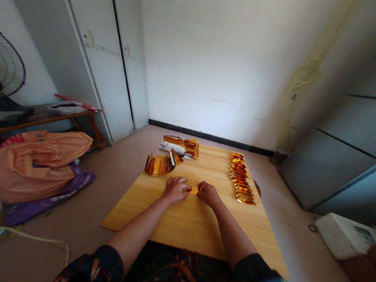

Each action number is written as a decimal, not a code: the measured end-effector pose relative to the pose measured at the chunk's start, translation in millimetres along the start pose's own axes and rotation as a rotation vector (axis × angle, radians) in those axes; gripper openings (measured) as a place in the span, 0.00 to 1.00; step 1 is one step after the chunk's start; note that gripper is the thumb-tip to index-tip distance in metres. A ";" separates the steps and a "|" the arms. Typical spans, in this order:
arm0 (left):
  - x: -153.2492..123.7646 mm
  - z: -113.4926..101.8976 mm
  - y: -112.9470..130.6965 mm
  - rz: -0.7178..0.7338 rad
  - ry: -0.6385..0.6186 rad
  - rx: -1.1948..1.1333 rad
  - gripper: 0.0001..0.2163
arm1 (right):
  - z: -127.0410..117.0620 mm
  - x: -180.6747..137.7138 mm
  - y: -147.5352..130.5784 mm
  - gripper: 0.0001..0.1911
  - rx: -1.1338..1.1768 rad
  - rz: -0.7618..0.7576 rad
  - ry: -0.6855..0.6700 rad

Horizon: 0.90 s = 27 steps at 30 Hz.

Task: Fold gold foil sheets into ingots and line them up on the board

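A small strip of shiny gold foil paper (193,190) lies low over the wooden board between my two hands. My left hand (175,190) pinches its left end, with the other fingers bent over the board. At the right end, my right hand (208,193) is curled with thumb and fingers closed on the paper. Part of the paper is hidden under the fingers. Beyond my left hand stands a curved stack of gold foil sheets (157,165). To the right runs a row of several folded gold foil pieces (243,182), pointed at the ends, overlapping one another.
At the board's (181,227) far left lie gold foil packets (192,148) and a white wrapped roll (172,147). An orange bag (33,155) rests on the floor at left, near a power cord (37,236). A white box (346,234) stands on the right.
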<state>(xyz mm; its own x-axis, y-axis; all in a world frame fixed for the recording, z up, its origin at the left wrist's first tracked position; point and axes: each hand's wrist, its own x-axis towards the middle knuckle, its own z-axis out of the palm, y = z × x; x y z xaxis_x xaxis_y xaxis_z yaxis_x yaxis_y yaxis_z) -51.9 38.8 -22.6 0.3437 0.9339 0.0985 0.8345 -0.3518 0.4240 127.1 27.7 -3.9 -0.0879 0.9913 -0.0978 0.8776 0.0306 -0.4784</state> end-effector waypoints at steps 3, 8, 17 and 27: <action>0.6 0.8 -1.2 -0.011 0.000 0.000 0.10 | -2.3 -2.1 0.1 0.15 0.048 -0.004 -0.013; 0.2 0.2 -0.1 -0.010 0.012 -0.011 0.09 | -0.7 -1.4 0.4 0.11 0.030 -0.019 -0.008; -3.2 6.1 6.4 0.132 0.110 0.043 0.11 | 8.9 -4.9 3.2 0.09 -0.117 -0.075 0.071; 2.3 11.2 9.5 0.083 0.107 0.085 0.11 | 15.9 -14.5 -1.6 0.12 -0.506 -0.190 0.023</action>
<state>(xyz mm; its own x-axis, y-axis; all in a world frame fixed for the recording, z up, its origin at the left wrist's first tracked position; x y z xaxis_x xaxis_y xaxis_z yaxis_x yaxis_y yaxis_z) -38.4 37.0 -28.4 0.3692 0.9012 0.2271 0.8400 -0.4281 0.3332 119.5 11.2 -15.5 -0.2613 0.9648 -0.0283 0.9652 0.2613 -0.0051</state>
